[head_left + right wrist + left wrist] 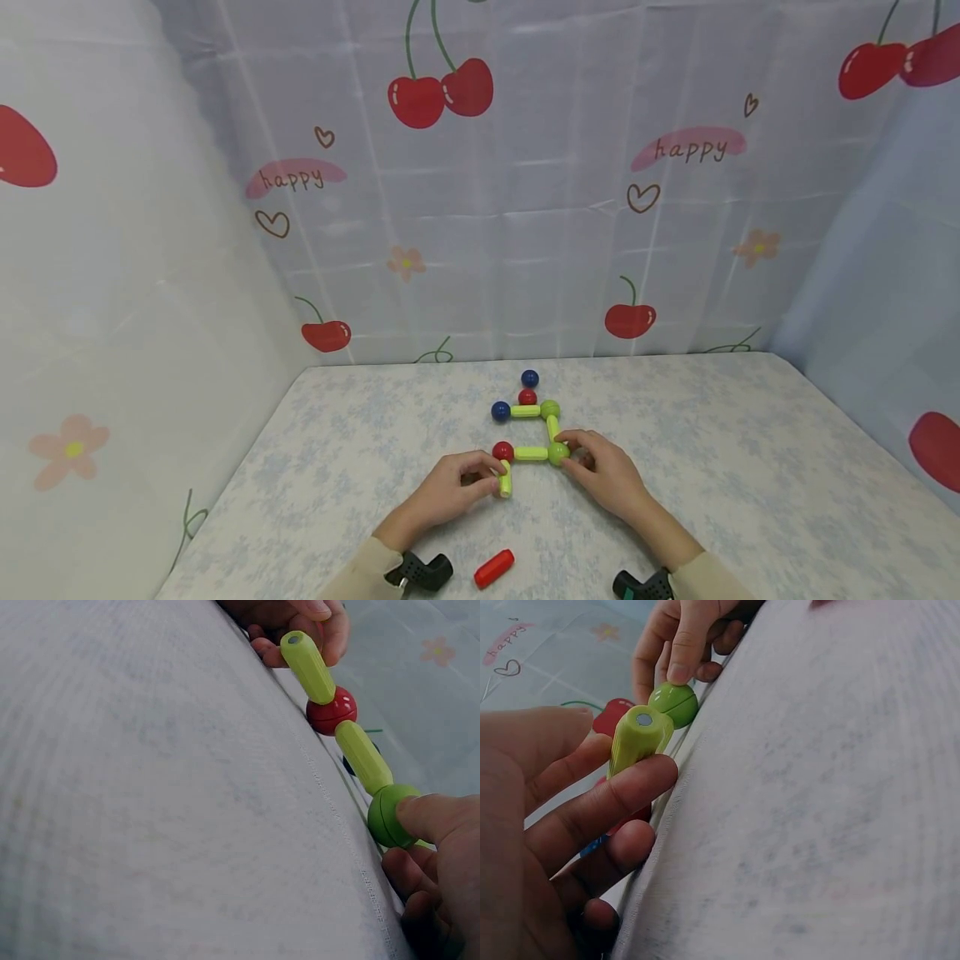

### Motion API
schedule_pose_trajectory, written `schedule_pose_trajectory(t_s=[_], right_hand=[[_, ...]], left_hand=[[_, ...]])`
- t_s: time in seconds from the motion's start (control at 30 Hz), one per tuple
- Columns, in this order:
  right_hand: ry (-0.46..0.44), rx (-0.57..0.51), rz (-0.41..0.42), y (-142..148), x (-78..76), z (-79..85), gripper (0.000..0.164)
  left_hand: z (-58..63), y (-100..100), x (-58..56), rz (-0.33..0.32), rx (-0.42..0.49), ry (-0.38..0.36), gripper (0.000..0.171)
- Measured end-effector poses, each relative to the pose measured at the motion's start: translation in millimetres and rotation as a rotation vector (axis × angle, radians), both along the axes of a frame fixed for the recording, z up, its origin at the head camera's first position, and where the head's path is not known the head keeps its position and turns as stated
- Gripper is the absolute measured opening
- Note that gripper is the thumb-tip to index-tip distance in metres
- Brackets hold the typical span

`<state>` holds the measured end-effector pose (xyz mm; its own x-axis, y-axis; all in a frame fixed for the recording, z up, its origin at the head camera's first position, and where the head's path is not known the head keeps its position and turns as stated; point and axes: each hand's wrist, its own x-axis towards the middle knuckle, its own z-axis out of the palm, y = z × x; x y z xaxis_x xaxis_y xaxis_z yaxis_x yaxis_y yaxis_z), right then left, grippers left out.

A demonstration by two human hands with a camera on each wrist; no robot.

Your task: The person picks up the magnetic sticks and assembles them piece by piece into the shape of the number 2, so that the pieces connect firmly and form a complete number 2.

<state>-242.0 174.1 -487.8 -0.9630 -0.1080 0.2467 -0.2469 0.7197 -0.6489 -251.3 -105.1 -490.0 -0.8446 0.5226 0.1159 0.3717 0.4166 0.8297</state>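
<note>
A zigzag chain of magnetic rods and balls lies on the table. My left hand (455, 485) holds the yellow-green rod (506, 482) at its near end, index finger and thumb at the rod's sides. This rod joins a red ball (332, 711), and a metal disc shows in its free end. A second yellow-green rod (364, 757) runs from the red ball to a green ball (558, 453). My right hand (603, 471) pinches that green ball, thumb (431, 817) pressed on its side. Beyond, another rod leads to a farther green ball (550, 409).
At the chain's far end, a short rod (526, 411) links to a blue ball (501, 411). Just behind stand a red ball (527, 397) and another blue ball (529, 378). A loose red rod (494, 568) lies near the front, between the forearms. Printed curtains (525, 208) surround the table.
</note>
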Motion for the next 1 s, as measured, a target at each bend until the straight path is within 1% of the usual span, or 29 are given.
schedule_pose_trajectory(t_s=[0.07,0.27,0.4,0.5,0.6,0.7,0.8,0.9,1.0], right_hand=[[0.002,-0.001,-0.001,-0.4,0.2,0.0,0.032],[0.032,-0.005,0.002,-0.5,0.7,-1.9,0.032],[0.025,-0.004,-0.002,-0.1,0.6,-2.2,0.033],[0.01,0.0,-0.002,0.0,0.1,-1.7,0.033],[0.0,0.003,-0.002,0.1,-0.5,-1.7,0.033],[-0.001,0.008,0.001,0.2,-0.5,-2.2,0.033],[0.005,0.008,0.001,0.6,-0.1,-3.1,0.033],[0.022,0.004,0.002,0.8,0.4,-3.6,0.034],[0.029,-0.002,-0.001,0.8,0.1,-3.7,0.034]], left_hand=[[-0.3,-0.4,-0.5,0.003,0.005,-0.006,0.012],[0.9,-0.8,-0.4,0.021,0.043,-0.06,0.012],[1.6,-0.9,0.0,0.023,0.069,-0.076,0.012],[1.2,-1.1,-0.2,0.029,0.075,-0.068,0.012],[0.4,-1.0,-1.0,0.041,0.077,-0.036,0.012],[-0.6,-0.7,-1.7,0.065,0.075,-0.003,0.012],[-1.2,0.1,-2.0,0.106,0.069,0.007,0.011],[-0.9,1.6,-2.3,0.154,0.06,-0.002,0.01],[0.0,3.3,-4.0,0.193,0.06,-0.012,0.015]])
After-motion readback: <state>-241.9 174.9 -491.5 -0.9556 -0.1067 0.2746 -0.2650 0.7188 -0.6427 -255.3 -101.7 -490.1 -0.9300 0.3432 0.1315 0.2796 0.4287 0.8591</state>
